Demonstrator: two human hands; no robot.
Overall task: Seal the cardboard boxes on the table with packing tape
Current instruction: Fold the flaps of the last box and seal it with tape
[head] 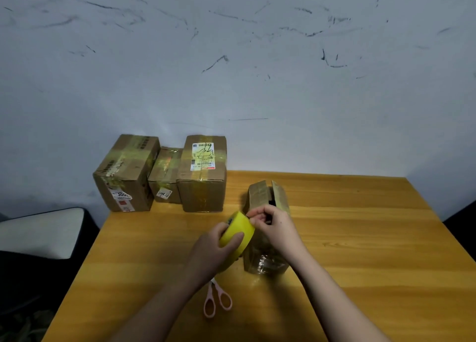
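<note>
A yellow roll of packing tape (238,234) is held above the wooden table (360,238) by my left hand (213,254), whose fingers curl round its rim. My right hand (273,225) picks at the roll's upper edge with curled fingertips. Just behind and under my hands stands a small cardboard box (266,195) with its top flaps parted by a dark gap. Clear tape shines on its near side. Three taped boxes stand at the table's back left: a large one (126,174), a small one (166,177) and a tall one (203,177) with a shipping label.
Pink-handled scissors (217,300) lie on the table under my left forearm. A grey-white cushioned seat (43,232) is off the table's left edge. A scuffed pale wall rises behind the boxes.
</note>
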